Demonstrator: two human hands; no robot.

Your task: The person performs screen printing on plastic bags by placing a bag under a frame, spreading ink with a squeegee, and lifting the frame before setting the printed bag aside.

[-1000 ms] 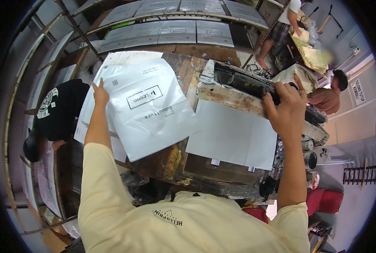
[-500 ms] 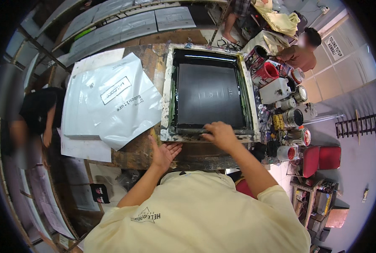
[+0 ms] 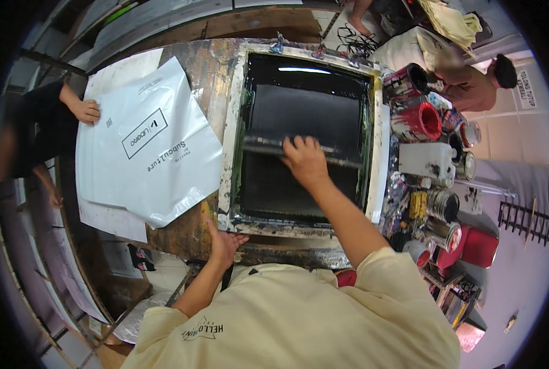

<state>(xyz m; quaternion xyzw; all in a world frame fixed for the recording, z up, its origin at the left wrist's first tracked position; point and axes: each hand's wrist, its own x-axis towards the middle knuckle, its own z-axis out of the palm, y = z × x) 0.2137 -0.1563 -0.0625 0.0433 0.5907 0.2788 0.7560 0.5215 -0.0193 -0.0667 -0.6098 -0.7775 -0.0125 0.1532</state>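
Note:
A silk-screen frame (image 3: 376, 147) with a worn pale rim lies flat before me, its dark mesh (image 3: 280, 194) coated in black ink. Across the mesh runs a squeegee (image 3: 263, 145), gripped near its middle by my right hand (image 3: 308, 160); the fingers hide part of it. My left hand (image 3: 224, 247) is open at the frame's near left corner, palm turned up and thumb spread away from the fingers. Left of the frame lies a pile topped by a white plastic bag (image 3: 191, 163) printed with dark lettering and a box outline.
The stained wooden table (image 3: 210, 80) carries a row of paint cans (image 3: 443, 206) and a white jerrycan (image 3: 419, 161) along its right side. A co-worker's hand (image 3: 85, 111) rests on the bag pile's left edge. Another person (image 3: 471, 92) is at the far right, near racks and red chairs (image 3: 478, 246).
My right hand has pushed the squeegee from the frame's near edge to about the middle of the mesh. The co-worker's hand has come onto the bag pile. The head view has shifted.

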